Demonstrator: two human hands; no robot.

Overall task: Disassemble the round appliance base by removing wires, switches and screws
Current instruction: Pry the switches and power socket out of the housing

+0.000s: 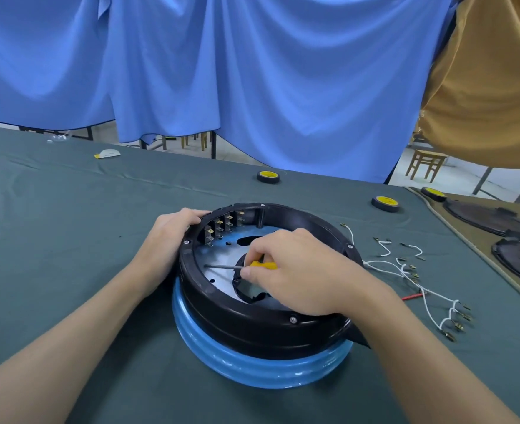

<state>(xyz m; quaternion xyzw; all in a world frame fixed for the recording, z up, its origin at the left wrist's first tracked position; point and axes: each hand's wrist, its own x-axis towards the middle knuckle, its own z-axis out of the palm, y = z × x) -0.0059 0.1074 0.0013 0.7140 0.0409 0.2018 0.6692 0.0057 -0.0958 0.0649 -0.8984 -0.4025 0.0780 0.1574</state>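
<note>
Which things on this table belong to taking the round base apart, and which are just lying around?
Job: round base, screwdriver in the right hand, left hand gripping the rim, switches inside, white wires beside it.
Lying about: tape rolls, dark round plates, white scrap.

L hand (176, 240) lies palm-down, fingers curled over the far-left rim of the round appliance base (252, 325). L forearm is bare, entering from lower left. R hand (298, 270) is knuckles-up, thumb & fingers curled round the screwdriver (263, 265) handle. R forearm enters from lower right.
</note>
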